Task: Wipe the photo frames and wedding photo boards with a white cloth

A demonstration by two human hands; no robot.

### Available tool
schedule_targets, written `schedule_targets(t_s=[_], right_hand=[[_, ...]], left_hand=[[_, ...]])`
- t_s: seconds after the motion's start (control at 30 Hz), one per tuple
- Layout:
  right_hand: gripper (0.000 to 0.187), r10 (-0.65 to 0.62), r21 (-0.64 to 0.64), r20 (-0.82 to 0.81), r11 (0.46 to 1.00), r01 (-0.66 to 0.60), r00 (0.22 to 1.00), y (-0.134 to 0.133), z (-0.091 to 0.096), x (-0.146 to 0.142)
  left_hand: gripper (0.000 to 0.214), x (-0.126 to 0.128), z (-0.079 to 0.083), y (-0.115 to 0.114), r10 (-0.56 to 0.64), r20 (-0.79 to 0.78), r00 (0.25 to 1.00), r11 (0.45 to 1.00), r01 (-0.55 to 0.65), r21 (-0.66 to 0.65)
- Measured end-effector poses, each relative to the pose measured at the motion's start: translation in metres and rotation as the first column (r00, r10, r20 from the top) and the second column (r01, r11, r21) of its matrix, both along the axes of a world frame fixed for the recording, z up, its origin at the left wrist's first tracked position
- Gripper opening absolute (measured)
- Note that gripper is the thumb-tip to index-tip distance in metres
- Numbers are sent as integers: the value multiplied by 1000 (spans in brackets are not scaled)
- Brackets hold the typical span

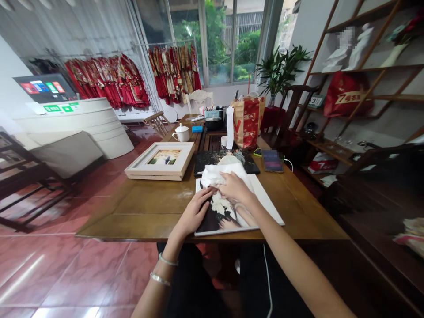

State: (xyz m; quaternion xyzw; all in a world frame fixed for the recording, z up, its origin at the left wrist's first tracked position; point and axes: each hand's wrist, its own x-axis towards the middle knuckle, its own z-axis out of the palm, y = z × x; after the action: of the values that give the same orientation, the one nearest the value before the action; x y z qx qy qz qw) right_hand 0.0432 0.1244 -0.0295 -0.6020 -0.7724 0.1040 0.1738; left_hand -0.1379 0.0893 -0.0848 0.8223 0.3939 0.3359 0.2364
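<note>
A flat photo panel (266,201) with a white background and a dark printed area lies at the table's near edge. My right hand (236,189) grips a crumpled white cloth (212,176) and presses it on the panel's upper part; some fingertips are hidden in its folds. Against the panel's left side lies my left hand (196,211), fingers stretched out and close to the cloth. Just beyond, a dark floral panel (207,160) lies flat, partly covered by the cloth and the white panel.
On the wooden table (149,216) are white picture frames (159,161), a lidded white cup (181,132), a blue box (197,129), a black bowl (213,123), a red-and-brown paper bag (248,121) and a phone (272,160) with a cable. Wooden shelves (394,68) stand at right.
</note>
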Motion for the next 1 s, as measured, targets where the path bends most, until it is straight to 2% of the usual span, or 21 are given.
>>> schedule_targets(t_s=[0.13,0.23,0.37,0.53,0.6,0.67,0.77,0.9,1.0], right_hand=[[47,-147,11,-4,989,147,989,-13,-10,53],[46,-179,41,0,983,179,984,-28,-14,71],[54,-104,107,19,989,102,994,-59,-18,51],[70,95,85,24,992,-97,995,-122,-21,8],[76,212,59,-3,976,-212,977,-144,-20,5],[78,297,32,-45,955,-296,954,-155,-18,10],[75,276,2,-85,961,-277,957,-145,-14,29],[59,19,18,-21,1000,-18,1000,-99,-7,45],[50,-166,69,63,984,162,984,-72,-3,37]], left_hand=[[38,0,1,0,2,6,1000,1000,-2,-26],[38,1,2,-1,13,15,1000,999,-13,-32],[37,2,2,-1,25,36,999,999,-23,-33],[40,3,-1,0,36,93,995,998,-32,-52],[40,3,-2,0,37,101,994,998,-32,-57],[40,3,-2,0,27,106,994,999,-22,-49],[38,2,-2,0,16,94,995,999,-13,-38],[37,2,1,-1,10,70,997,999,-6,-53],[37,1,4,-2,12,66,998,997,-7,-72]])
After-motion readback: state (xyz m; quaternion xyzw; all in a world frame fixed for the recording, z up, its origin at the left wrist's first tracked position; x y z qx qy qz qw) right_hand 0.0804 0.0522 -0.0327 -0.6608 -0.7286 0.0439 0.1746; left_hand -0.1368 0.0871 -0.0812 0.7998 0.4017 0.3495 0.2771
